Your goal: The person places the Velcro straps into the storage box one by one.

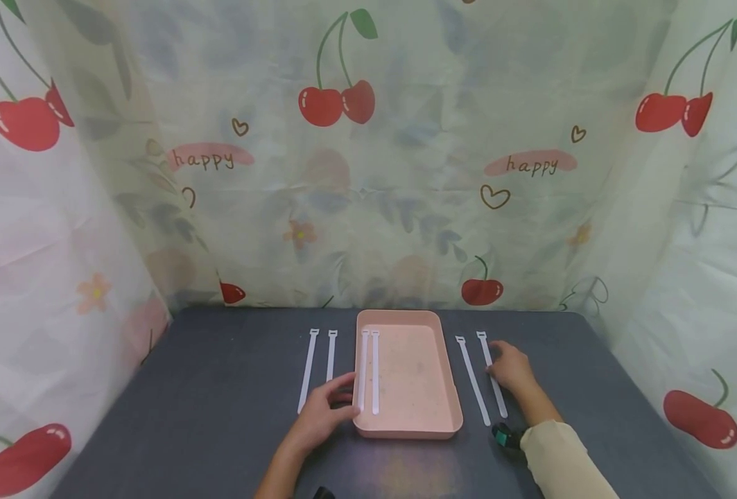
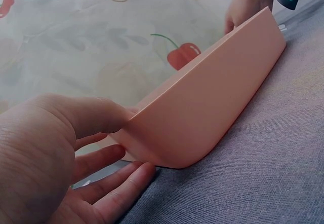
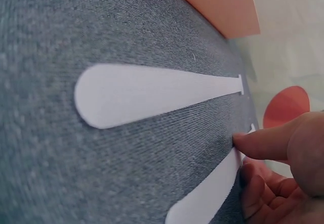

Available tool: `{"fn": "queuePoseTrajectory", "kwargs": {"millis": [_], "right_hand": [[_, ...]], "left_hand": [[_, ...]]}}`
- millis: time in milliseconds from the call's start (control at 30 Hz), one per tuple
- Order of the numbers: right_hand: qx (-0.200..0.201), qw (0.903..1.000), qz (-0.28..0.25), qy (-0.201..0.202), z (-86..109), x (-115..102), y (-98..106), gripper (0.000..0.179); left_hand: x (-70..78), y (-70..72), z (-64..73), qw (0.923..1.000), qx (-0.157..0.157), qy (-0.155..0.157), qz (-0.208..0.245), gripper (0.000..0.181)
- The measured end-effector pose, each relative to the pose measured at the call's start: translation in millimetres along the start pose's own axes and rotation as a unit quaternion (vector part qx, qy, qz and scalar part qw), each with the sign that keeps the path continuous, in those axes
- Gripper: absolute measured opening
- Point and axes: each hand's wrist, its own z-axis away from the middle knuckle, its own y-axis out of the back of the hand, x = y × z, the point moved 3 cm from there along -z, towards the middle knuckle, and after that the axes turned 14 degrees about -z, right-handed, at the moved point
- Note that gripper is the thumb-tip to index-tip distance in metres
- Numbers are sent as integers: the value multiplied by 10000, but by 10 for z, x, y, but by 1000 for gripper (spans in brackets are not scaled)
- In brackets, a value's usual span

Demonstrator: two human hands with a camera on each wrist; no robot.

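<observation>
The tray (image 1: pixel 418 374) – 2 straps (image 1: pixel 376 374) inside – sits between 2 left straps (image 1: pixel 308 371) and 2 right straps (image 1: pixel 473 381).

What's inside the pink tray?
Inside the pink tray, two white straps lie side by side at the left. What's directly beneath them is covered and can't be seen.

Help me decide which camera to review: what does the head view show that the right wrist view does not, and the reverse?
Only the head view: the left hand touching the tray, two straps inside it, two straps left of it, the right sleeve and the "happy" lettering.

Only the right wrist view: the table cover's fine weave, and a close look at the right hand's curled fingers.

Both: the right hand at a strap, its neighbouring strap, the tray, and the cherry curtain.
</observation>
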Motion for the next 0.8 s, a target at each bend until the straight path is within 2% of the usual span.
{"fn": "queuePoseTrajectory", "kwargs": {"millis": [100,333,467,633,800], "right_hand": [[64,10000,-55,4,15,13,1,52],[215,9993,-314,53,25,56,12,54],[85,9990,-417,160,39,59,17,56],[-170,9983,-148,528,36,57,17,54],[-444,9976,38,521,11,85,0,47]], "left_hand": [[-41,-11,-12,10000,22,7,-45,58],[-275,-74,-99,9998,75,-3,-169,60],[-292,-76,-109,9999,57,30,-153,60],[-289,-77,-103,9999,45,-24,-89,60],[-315,-80,-108,9999,-7,-71,94,61]]}}
